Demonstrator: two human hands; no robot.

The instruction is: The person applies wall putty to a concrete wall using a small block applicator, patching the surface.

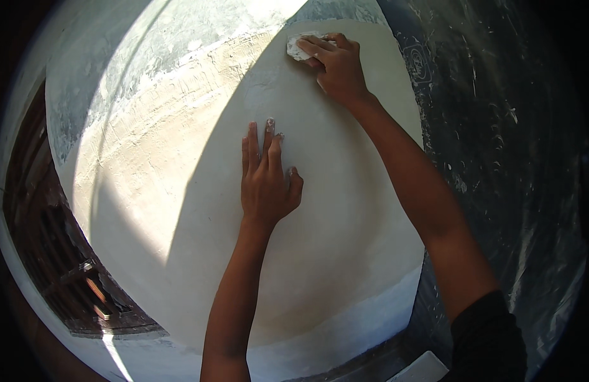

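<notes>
Head view: a crumpled white pad (297,51) was gripped by the right hand (337,63) at upper centre, against the plastered wall (326,248); it was judged light and soft, best held across its back. The left hand (267,184) was spread mid-frame, grasping nothing.

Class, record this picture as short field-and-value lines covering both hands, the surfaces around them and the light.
Left hand: open, white smears on fingertips; contact with wall unclear
Right hand: gripping a white lump near the pale area's top
Pale wall: smooth around the left hand, rougher upper left
Dark surface: right side, pale scuffs
Light: bright patch upper left, shade elsewhere
</notes>
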